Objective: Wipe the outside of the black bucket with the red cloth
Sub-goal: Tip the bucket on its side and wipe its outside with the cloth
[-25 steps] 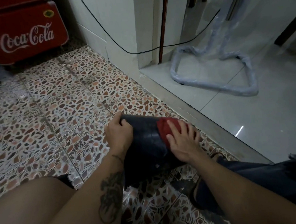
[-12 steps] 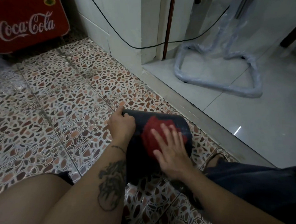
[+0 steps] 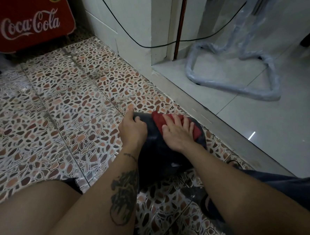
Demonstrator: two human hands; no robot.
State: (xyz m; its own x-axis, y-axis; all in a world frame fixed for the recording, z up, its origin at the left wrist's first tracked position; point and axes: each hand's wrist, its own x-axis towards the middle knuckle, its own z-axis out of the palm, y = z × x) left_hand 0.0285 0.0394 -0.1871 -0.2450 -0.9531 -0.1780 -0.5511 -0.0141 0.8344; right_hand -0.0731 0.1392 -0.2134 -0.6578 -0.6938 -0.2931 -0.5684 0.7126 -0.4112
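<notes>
The black bucket [image 3: 158,153] lies on its side on the pebble-patterned floor between my knees. My left hand [image 3: 132,129] grips its far left edge, fingers curled over it. The red cloth [image 3: 159,119] is spread on the upper far side of the bucket. My right hand [image 3: 178,132] lies flat on the cloth with fingers spread, pressing it against the bucket's outer wall. The bucket's near part is hidden behind my forearms.
A red Coca-Cola box [image 3: 27,25] stands at the back left. A metal threshold [image 3: 224,129] runs diagonally on the right, with pale tiles beyond. A plastic-wrapped frame [image 3: 239,86] sits on those tiles. A black cable [image 3: 146,45] hangs across the wall.
My right hand slid the red cloth from the bucket's right end to its middle, then up towards the far side. My left hand has kept its grip on the edge.
</notes>
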